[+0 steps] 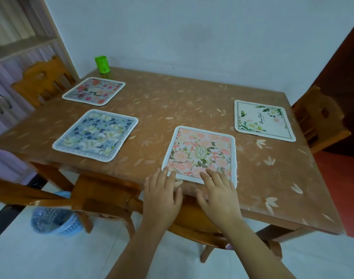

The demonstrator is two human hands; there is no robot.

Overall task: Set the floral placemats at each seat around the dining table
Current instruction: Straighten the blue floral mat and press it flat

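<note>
Your left hand (162,195) and your right hand (219,195) lie flat with the fingers spread, holding nothing. Their fingertips rest on the near edge of the pink mat (201,153). That mat lies at 6 o'clock on the tabletop (172,101). The blue mat (95,134) sits at 8 o'clock, the red-flower mat (93,91) at 10 o'clock and the white mat (263,120) at 3 o'clock. All four lie flat and apart. A green cup (102,64) stands at 11 o'clock. A chair (320,121) stands beside the white mat.
</note>
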